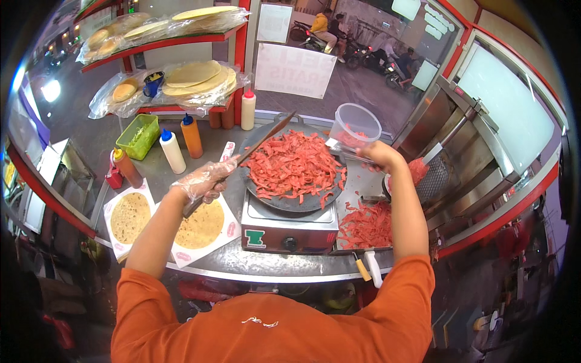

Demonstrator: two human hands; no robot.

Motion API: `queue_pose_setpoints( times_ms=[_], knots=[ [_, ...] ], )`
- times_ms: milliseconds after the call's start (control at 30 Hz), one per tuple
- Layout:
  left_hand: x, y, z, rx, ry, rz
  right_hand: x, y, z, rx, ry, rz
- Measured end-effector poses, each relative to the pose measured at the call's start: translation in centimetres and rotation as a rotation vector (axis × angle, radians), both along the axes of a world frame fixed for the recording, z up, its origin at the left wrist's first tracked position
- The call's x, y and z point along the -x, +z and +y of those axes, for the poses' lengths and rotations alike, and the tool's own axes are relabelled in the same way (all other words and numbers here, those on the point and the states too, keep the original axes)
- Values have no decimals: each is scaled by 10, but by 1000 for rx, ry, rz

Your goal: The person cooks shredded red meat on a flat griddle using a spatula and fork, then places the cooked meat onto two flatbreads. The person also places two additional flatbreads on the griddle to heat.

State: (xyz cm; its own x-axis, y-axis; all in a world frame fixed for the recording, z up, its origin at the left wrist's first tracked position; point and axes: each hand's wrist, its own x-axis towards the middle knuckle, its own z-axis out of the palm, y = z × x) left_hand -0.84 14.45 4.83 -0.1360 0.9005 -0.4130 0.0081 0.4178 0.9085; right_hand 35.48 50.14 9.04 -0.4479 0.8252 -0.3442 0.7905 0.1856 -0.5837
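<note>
My left hand [209, 180], in a clear plastic glove, is closed around the dark handle of a long, knife-like blade [269, 138]. This blade slants up over the left side of a round black griddle pan [264, 199]. Reddish meat strips [296, 166] are heaped on the pan, which sits on a metal gas stove [289, 228]. Over the pan's right edge, my right hand [385, 156] grips a shiny metal utensil [346, 150]; whether it is a spatula or tongs is unclear. Two flatbreads [130, 218] [201, 226] lie on paper sheets below my left forearm.
A clear tub [357, 115] stands behind the pan. More meat strips [367, 225] lie right of the stove, near two handles [363, 270]. Meat on a vertical grill [417, 171] is at the right. Sauce bottles [173, 152] and a green basket [138, 137] stand left, under bread shelves [175, 41].
</note>
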Motion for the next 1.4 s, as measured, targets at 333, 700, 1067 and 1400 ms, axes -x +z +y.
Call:
queue_pose_setpoints(
  times_ms=[333,700,1067,1400],
  knots=[
    [24,-10,-37,-83,55,-404,85,52,-33,-730,439,-160],
    [-13,-60,-83,-29,218,-347,-15,72,-41,-106,111,-306],
    [-44,-14,-69,-53,206,-469,75,66,-42,-572,556,-178],
    [-87,-32,-107,-168,182,-617,122,96,-161,-1244,871,-759]
  ],
)
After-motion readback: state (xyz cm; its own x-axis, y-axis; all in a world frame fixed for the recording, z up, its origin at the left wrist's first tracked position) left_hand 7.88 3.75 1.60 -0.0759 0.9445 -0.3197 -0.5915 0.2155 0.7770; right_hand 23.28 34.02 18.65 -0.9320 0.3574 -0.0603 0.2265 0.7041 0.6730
